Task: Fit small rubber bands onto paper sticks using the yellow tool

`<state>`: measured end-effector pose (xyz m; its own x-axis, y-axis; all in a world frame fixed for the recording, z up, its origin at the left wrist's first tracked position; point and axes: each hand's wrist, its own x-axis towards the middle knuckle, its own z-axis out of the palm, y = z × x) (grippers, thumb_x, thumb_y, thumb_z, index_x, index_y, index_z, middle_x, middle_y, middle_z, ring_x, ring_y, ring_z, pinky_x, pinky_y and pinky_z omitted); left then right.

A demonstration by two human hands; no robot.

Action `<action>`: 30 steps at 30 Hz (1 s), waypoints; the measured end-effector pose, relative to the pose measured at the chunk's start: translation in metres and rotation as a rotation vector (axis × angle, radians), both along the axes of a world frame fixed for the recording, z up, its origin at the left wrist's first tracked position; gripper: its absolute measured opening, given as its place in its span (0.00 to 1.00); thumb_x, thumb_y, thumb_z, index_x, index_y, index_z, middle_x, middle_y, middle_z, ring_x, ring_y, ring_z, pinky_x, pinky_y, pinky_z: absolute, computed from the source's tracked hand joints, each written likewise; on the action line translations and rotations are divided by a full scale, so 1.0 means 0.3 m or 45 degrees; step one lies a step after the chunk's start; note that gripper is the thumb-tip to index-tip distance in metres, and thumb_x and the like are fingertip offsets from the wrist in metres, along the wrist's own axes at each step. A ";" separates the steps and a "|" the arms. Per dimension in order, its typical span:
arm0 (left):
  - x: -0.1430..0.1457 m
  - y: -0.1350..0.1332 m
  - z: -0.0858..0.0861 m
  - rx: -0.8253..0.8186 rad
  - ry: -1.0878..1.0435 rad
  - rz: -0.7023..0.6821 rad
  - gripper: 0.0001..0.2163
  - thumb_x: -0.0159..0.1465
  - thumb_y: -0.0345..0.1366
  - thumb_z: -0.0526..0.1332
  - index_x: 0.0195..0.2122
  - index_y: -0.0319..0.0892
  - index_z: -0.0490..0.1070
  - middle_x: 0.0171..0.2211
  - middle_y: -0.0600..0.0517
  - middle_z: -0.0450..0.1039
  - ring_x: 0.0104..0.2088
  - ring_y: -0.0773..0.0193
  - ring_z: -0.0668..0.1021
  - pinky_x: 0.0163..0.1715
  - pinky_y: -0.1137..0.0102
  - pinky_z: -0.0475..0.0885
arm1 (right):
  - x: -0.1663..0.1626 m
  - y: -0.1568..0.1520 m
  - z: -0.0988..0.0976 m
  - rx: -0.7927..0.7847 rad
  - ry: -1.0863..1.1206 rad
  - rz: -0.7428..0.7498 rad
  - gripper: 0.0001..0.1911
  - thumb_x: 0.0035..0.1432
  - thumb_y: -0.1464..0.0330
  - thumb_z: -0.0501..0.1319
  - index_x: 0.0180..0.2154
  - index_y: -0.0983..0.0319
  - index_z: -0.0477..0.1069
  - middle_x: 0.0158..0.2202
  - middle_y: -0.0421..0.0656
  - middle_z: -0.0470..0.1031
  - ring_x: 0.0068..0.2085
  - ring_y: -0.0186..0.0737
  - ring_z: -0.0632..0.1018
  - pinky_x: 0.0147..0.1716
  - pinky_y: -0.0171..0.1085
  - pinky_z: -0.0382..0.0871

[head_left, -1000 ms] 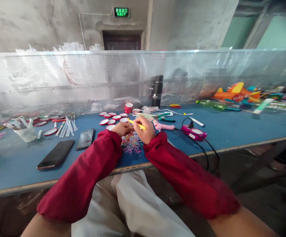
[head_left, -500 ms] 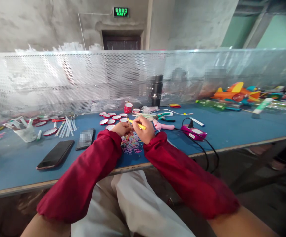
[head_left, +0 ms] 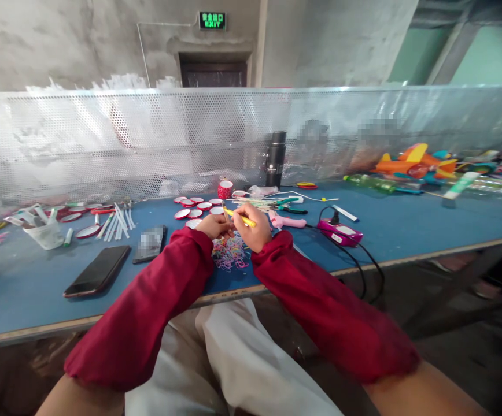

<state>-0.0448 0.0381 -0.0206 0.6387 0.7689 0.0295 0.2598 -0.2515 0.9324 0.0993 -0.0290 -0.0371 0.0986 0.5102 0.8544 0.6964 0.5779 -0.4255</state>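
My right hand point(head_left: 254, 228) is closed around a yellow pen-like tool point(head_left: 248, 221), its tip pointing left toward my other hand. My left hand point(head_left: 215, 227) pinches a thin upright stick point(head_left: 224, 209), which the yellow tool's tip meets or nearly meets; details there are too small to tell. Below both hands lies a loose pile of small coloured bands point(head_left: 231, 254). Round red-rimmed white discs point(head_left: 182, 214) are spread just beyond my left hand. To the right of my right hand lies a pink glue gun point(head_left: 288, 222).
A black bottle point(head_left: 276, 162) stands near the perforated metal screen point(head_left: 155, 138). Two phones lie left, one a dark phone point(head_left: 98, 271). A white cup point(head_left: 46, 238) holds sticks. Right are a purple power strip point(head_left: 341, 234), pliers point(head_left: 292, 208) and an orange toy plane point(head_left: 413, 164).
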 end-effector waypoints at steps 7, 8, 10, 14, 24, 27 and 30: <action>-0.002 0.008 -0.006 -0.005 0.000 0.003 0.10 0.58 0.36 0.69 0.28 0.35 0.73 0.23 0.51 0.76 0.20 0.73 0.74 0.18 0.79 0.61 | 0.005 0.002 -0.002 0.018 0.057 0.012 0.06 0.61 0.64 0.57 0.32 0.57 0.68 0.29 0.41 0.76 0.32 0.40 0.77 0.33 0.37 0.69; -0.003 0.006 -0.005 0.002 0.000 0.002 0.10 0.58 0.36 0.69 0.27 0.35 0.72 0.23 0.51 0.76 0.20 0.73 0.73 0.18 0.79 0.61 | 0.003 0.000 -0.001 0.007 0.042 0.025 0.06 0.61 0.64 0.57 0.32 0.57 0.68 0.29 0.41 0.76 0.32 0.39 0.76 0.32 0.37 0.69; -0.002 0.002 -0.003 0.010 -0.001 -0.001 0.10 0.59 0.36 0.68 0.26 0.36 0.72 0.23 0.51 0.76 0.20 0.73 0.73 0.18 0.79 0.61 | 0.000 -0.002 0.000 -0.010 0.017 0.041 0.06 0.61 0.64 0.57 0.32 0.58 0.68 0.29 0.41 0.76 0.31 0.39 0.76 0.32 0.37 0.68; -0.001 0.004 -0.002 -0.002 0.014 0.016 0.08 0.60 0.34 0.67 0.28 0.35 0.73 0.23 0.50 0.76 0.20 0.72 0.73 0.18 0.79 0.62 | 0.003 0.003 -0.002 0.010 0.038 0.005 0.06 0.61 0.65 0.57 0.31 0.57 0.68 0.29 0.41 0.76 0.31 0.39 0.76 0.32 0.37 0.68; -0.003 0.017 -0.013 0.006 -0.004 -0.010 0.10 0.57 0.38 0.70 0.28 0.36 0.73 0.23 0.51 0.76 0.20 0.72 0.73 0.18 0.79 0.61 | -0.002 -0.003 0.000 -0.011 0.054 0.017 0.06 0.61 0.64 0.57 0.31 0.57 0.68 0.29 0.41 0.76 0.32 0.39 0.76 0.32 0.37 0.69; -0.002 0.014 -0.011 0.000 0.000 0.007 0.12 0.56 0.40 0.70 0.28 0.36 0.73 0.23 0.51 0.76 0.20 0.73 0.74 0.17 0.79 0.61 | 0.000 0.000 -0.002 0.015 0.089 0.015 0.06 0.61 0.64 0.57 0.32 0.57 0.68 0.29 0.41 0.76 0.32 0.40 0.77 0.33 0.37 0.69; -0.003 0.009 -0.007 0.011 0.002 -0.014 0.13 0.56 0.41 0.70 0.26 0.36 0.72 0.23 0.51 0.76 0.20 0.73 0.73 0.17 0.80 0.62 | 0.000 -0.002 -0.001 -0.001 0.038 0.048 0.06 0.61 0.64 0.57 0.32 0.57 0.68 0.29 0.41 0.76 0.32 0.39 0.76 0.33 0.37 0.69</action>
<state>-0.0458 0.0409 -0.0228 0.6470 0.7617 0.0355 0.2582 -0.2626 0.9297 0.0992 -0.0296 -0.0374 0.1050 0.5145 0.8511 0.6613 0.6031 -0.4461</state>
